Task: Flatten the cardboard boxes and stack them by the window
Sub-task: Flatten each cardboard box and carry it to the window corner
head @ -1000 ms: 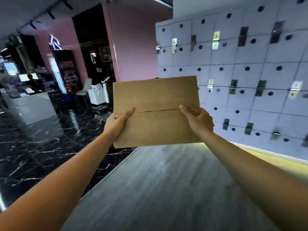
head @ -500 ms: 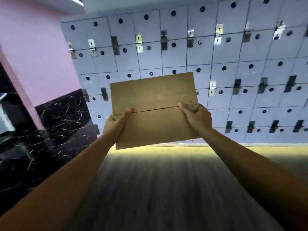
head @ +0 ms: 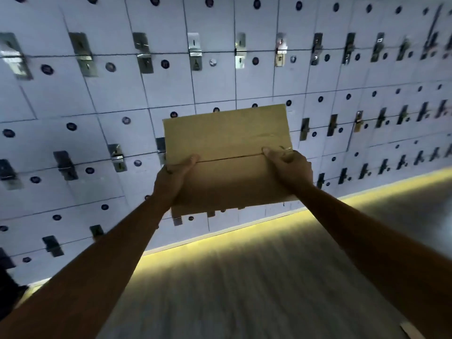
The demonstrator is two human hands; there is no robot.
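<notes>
I hold the box between my left hand and right hand, lockers behind it.

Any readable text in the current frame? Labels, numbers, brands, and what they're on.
None readable.
Cardboard box, gripped by the left hand and right hand: no print visible.
Lockers: round door badges and metal lock plates are too blurred to read.

I see a dim, blurry room where a glowing yellow light strip shines under the curved-looking pale grey locker wall.
</notes>
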